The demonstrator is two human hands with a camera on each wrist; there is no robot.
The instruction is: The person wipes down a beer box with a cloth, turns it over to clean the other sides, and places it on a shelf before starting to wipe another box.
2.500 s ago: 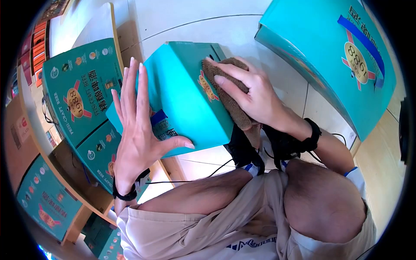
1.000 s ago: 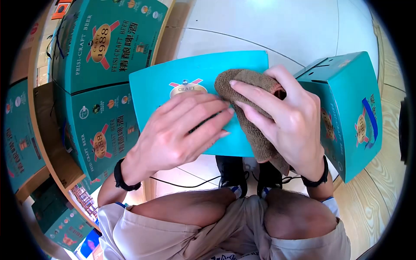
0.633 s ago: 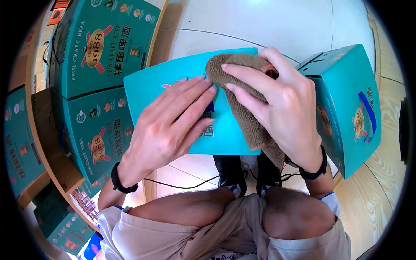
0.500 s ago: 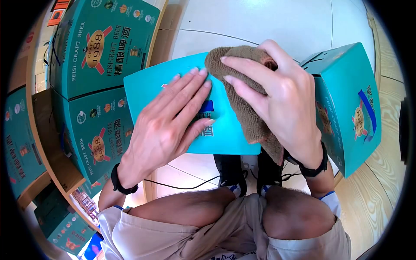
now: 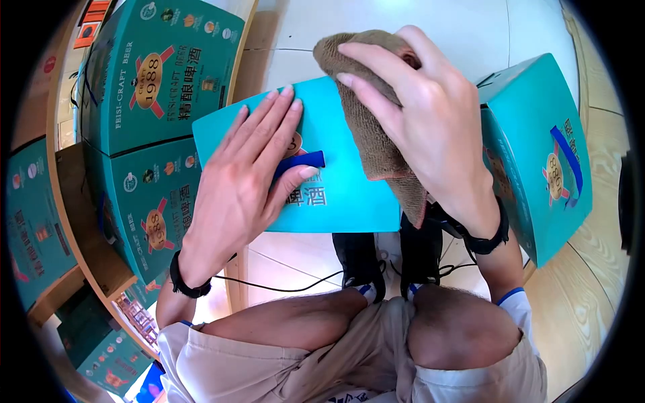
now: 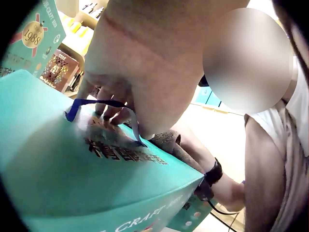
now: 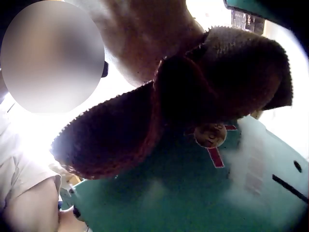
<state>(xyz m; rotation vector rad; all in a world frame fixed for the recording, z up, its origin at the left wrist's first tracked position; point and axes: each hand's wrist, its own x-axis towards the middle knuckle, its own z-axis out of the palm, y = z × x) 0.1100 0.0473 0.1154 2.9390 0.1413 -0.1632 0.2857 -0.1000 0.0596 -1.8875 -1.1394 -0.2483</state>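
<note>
A teal carton (image 5: 363, 195) with a blue strap handle (image 5: 310, 160) stands between the person's legs and the shelf side. Flat on its top rests the left hand (image 5: 235, 181), fingers straight and spread, thumb beside the strap; the left wrist view shows the strap (image 6: 72, 110) in front of the fingers. A brown cloth (image 5: 366, 114) is held in the right hand (image 5: 437, 127), fingers and thumb bent over it, at the carton's right far edge. In the right wrist view the cloth (image 7: 111, 135) hangs dark beside the carton's printed side (image 7: 159, 198).
Another teal carton (image 5: 547, 154) stands at the right on the floor. At the left, more teal cartons (image 5: 161, 87) are stacked on a wooden shelf (image 5: 94, 258). Black shoes (image 5: 359, 269) and a black cord (image 5: 282, 289) are below the carton.
The carton was tilted earlier and now shows its top. Lately the right hand with the cloth has moved away from the body along the edge, and the left hand slid slightly left, uncovering more of the strap.
</note>
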